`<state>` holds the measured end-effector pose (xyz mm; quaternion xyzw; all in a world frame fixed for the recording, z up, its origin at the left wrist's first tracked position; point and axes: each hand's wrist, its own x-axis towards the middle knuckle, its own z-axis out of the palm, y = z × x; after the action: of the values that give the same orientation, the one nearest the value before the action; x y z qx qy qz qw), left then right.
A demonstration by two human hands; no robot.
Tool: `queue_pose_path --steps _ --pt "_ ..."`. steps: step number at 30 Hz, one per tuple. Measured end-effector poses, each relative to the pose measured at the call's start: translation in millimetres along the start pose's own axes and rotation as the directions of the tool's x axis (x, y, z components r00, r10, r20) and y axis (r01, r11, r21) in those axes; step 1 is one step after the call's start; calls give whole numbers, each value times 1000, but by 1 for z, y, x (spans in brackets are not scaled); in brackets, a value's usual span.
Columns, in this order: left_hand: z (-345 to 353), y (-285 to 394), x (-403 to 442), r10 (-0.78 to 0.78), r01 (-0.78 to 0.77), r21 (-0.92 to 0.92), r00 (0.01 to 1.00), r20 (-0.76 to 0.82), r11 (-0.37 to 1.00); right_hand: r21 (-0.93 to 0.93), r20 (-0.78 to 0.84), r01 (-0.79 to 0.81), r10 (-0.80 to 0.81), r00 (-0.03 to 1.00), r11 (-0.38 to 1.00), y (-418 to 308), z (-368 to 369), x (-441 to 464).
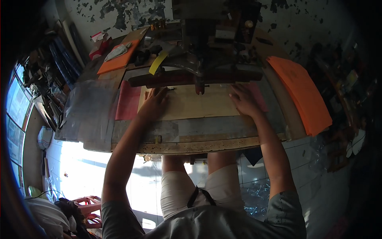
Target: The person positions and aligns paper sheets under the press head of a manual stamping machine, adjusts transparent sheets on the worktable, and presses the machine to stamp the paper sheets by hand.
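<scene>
A pale tan sheet (195, 104) lies across the work table in front of me, over a red sheet (128, 103) that shows at both sides. My left hand (156, 102) rests flat on the tan sheet's left part, fingers stretched towards a dark horizontal bar (175, 79). On the right part lies my right hand (243, 100), palm down with fingers apart. Neither hand grips anything. Beyond the fingertips, the bar spans the sheet's far edge and hides it in part. A small dark clip-like piece (171, 88) sits by my left fingertips.
The bar hangs from a dark machine (201, 59) with a yellow strip (159, 63) on it. Folded orange material (300, 95) lies at the table's right; more orange sheets (119, 57) are at the back left. Clear plastic sheets (87, 107) cover the left side.
</scene>
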<state>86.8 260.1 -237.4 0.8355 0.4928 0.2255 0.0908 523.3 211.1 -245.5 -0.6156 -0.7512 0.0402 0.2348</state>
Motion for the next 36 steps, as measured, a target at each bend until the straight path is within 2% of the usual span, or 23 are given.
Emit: queue_pose_path --steps 5,10,17,20,23,27,30,32,36 --pt "-4 -6 -1 14 -13 -99 1000 6 995 76 -10 -21 22 1000 997 -7 -2 -2" --pt "-7 -3 -1 -6 7 -85 1000 9 996 176 -63 25 -15 998 984 -12 -6 -4" --pt "-6 -1 -4 0 -1 -79 1000 -14 997 279 -38 -38 51 998 960 -19 -13 -7" --pt "-3 -7 -4 20 -25 -125 999 -36 992 320 -43 -83 102 994 944 -31 -19 -7" --pt "-11 4 -8 -78 62 -309 996 -39 949 367 -66 -78 110 992 927 -31 -18 -9" --pt "-14 8 -9 -98 83 -353 995 -26 932 346 -71 -78 110 991 935 -31 -20 -10" --pt "-16 11 -9 -22 9 -318 999 -37 948 380 -65 -79 112 992 922 -28 -19 -10" --pt "-17 12 -10 104 -114 -239 993 -56 964 392 -70 -80 116 991 917 -27 -16 -9" --pt "-21 25 -12 78 -99 -266 993 -88 959 411 -113 -51 106 988 910 -31 -13 -8"
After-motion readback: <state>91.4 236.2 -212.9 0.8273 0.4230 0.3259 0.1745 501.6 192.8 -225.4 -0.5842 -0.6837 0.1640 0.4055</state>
